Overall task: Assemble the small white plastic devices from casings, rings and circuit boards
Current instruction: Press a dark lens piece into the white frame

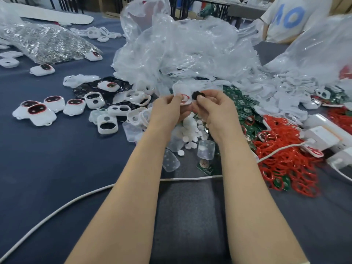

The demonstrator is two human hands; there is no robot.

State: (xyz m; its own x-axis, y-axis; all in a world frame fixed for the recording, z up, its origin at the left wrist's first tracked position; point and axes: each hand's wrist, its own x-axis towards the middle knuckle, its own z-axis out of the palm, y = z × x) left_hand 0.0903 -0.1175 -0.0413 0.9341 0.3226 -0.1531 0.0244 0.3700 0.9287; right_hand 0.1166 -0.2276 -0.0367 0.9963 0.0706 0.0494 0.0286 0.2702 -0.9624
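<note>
Left hand (pixel 167 106) pinches casing (pixel 181 90) with ring (pixel 185 98) in it; right hand (pixel 214 106) pinches black part (pixel 198 95), maybe a lens. Skewed press could pop ring; dropped part vanishes into pile (pixel 193 133) at frame centre.

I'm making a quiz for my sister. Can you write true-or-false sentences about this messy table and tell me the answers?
1. The left hand holds a white casing. True.
2. The right hand holds a red ring. False: it pinches a small black part.
3. The red rings are piled on the person's right. True.
4. The green boards lie far to the left. False: they lie just right of the hands.
5. A white cable runs across in front of the arms. True.
</note>
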